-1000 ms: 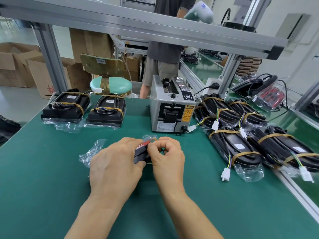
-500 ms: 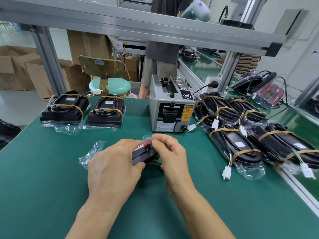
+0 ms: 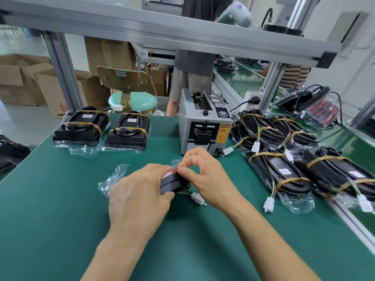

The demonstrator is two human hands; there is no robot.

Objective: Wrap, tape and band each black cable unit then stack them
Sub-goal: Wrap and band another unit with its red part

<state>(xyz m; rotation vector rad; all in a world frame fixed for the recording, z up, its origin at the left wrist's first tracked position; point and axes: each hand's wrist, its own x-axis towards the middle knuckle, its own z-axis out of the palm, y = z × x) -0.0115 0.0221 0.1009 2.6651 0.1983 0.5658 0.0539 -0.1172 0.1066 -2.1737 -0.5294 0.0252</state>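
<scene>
Hands are meeting over a black cable unit (image 3: 170, 184) lying mid-table on the green mat (image 3: 60, 209). The left hand (image 3: 140, 196) is curling round the unit's near end, gripping it, while the right hand (image 3: 199, 175) is pinching the clear wrap (image 3: 175, 162) at its top edge. A white plug (image 3: 197, 198) is trailing out beside the right wrist. Two banded units (image 3: 101, 130) are sitting side by side at the far left, a grey tape machine (image 3: 205, 128) is standing just behind the hands, and more banded units (image 3: 284, 159) are lying crowded along the right.
</scene>
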